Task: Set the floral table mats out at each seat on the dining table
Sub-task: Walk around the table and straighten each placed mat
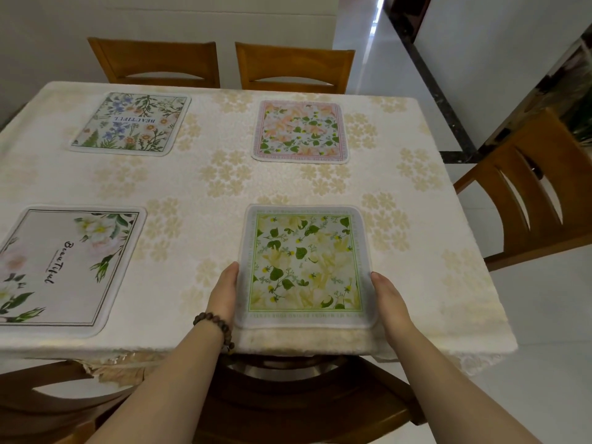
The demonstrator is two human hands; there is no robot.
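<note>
The left hand (224, 293) and right hand (386, 296), fingers straight and gripping nothing, are pressing the green mat (304, 267) at its sides, and should be nudging it square with the tabletop (205, 193) edge.

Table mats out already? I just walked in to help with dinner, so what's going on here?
A person is setting the yellow-green mat at the near right seat, left hand and right hand against its side edges. It lies flat by the table edge. Three others already lie out: grey mat near left, blue-flower mat far left, pink mat far right.
</note>
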